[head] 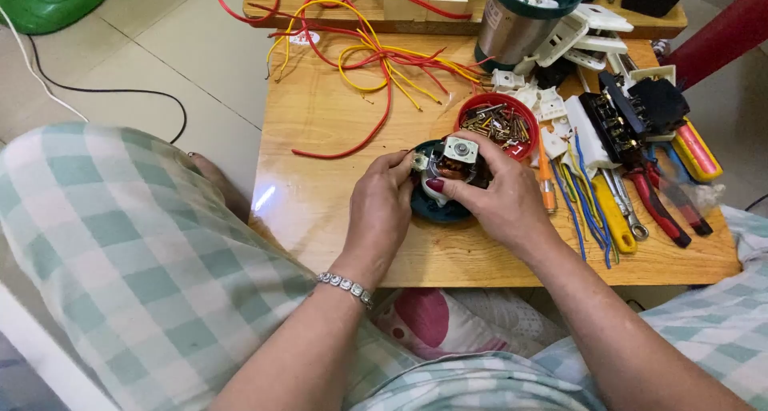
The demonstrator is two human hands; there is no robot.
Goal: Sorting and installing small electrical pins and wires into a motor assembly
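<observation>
A small electric motor [454, 165] with copper windings and a white top bracket stands on a dark teal round base [436, 209] on the low wooden table [336, 139]. My left hand [380, 207] grips the motor's left side with its fingertips. My right hand [500, 195] wraps over its right side and top, thumb pressed against the front. Both hands hold the motor just above the table's near middle.
A red bowl of screws [500, 125] sits right behind the motor. Red and yellow wires [376, 63] sprawl across the back. White plastic parts, a black switch block, pliers [656, 203], screwdrivers and a wrench lie to the right. A metal canister [516, 23] stands at the rear.
</observation>
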